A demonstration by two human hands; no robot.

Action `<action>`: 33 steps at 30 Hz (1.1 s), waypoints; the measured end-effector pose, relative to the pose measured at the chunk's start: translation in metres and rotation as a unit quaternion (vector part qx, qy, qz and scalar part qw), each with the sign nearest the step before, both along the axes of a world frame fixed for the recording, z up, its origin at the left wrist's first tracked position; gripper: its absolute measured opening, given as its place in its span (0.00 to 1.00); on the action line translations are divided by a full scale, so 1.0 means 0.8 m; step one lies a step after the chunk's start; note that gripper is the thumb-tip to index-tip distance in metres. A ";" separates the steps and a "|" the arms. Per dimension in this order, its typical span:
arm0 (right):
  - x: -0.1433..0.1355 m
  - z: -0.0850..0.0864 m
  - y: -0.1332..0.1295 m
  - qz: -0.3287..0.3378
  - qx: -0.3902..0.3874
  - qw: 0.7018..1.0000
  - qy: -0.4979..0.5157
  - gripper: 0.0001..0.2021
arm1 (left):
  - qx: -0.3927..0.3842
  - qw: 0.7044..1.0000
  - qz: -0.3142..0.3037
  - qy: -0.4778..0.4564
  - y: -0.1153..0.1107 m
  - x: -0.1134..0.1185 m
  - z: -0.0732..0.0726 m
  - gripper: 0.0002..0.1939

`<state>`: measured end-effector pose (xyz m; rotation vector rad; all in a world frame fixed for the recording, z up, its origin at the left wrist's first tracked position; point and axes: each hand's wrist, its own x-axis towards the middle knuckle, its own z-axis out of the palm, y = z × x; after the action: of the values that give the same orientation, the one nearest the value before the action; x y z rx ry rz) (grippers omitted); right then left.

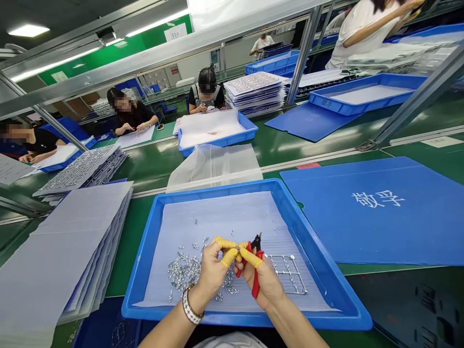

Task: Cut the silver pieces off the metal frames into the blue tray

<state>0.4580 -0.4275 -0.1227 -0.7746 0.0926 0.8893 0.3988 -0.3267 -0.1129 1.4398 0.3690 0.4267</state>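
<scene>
My left hand (213, 268), with yellow finger cots on its fingertips, is closed in a pinch on a small silver part (238, 248). The fingertips of my right hand (264, 278), also in yellow cots, meet it at the same part. Held in the right palm are red-handled nippers (256, 285), whose dark jaws point up and away from the part. Under both hands lies a white liner sheet (224, 208) in a blue tray (348, 309). Loose silver parts (183, 270) are heaped left of and beneath my hands. A silver sprue frame (292, 275) rests right of the nippers.
Left of the tray leans a stack of white sheets (72, 217). A blue plastic sheet (380, 227) lies to the right. Beyond the tray are a translucent bag (217, 164), another blue tray (250, 126) and stacked parts sheets (255, 89). Several co-workers sit across the benches.
</scene>
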 end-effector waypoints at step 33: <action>0.019 -0.007 -0.026 -0.028 -0.211 0.945 -0.248 0.18 | 0.318 0.936 -0.057 0.142 0.068 -0.021 0.008 0.08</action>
<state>0.4730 -0.4483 -0.1287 -1.3711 -0.1455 0.6008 0.3819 -0.2725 -0.1067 2.1587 0.3938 0.2469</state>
